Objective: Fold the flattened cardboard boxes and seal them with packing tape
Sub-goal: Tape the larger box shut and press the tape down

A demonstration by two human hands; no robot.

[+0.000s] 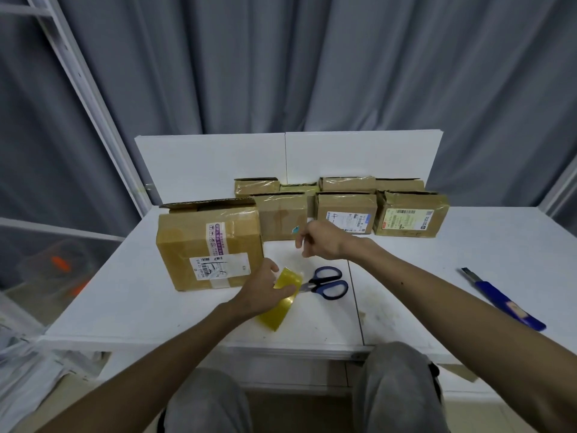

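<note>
One roll of packing tape [282, 300], yellowish and translucent, sits low over the white counter [125, 301] at centre, just right of the big box [209, 245]. Left hand [265, 289] is clamped on the roll, fingers wrapped over its top edge. Right hand [318, 242] is raised above and behind it, thumb and forefinger pinched together; probably on the free end of a clear strip stretched from the roll, but the film is nearly invisible here, so not certain. Big box stands at left-centre, top flaps not yet flat, old tape and labels on its front. Smaller boxes [343, 210] in rows at the back look already taped. Scissors [326, 282] lie just right of the roll, utility knife [502, 300] well apart at right.

Handling: tape is light, thin, sticky, clings to itself and wrinkles if slack, so keep it taut and hold only the very end. Roll is stiff, good to grip by the rim. Box is light, stiff cardboard; steady it by the sides and press the flaps down at the seam.
</note>
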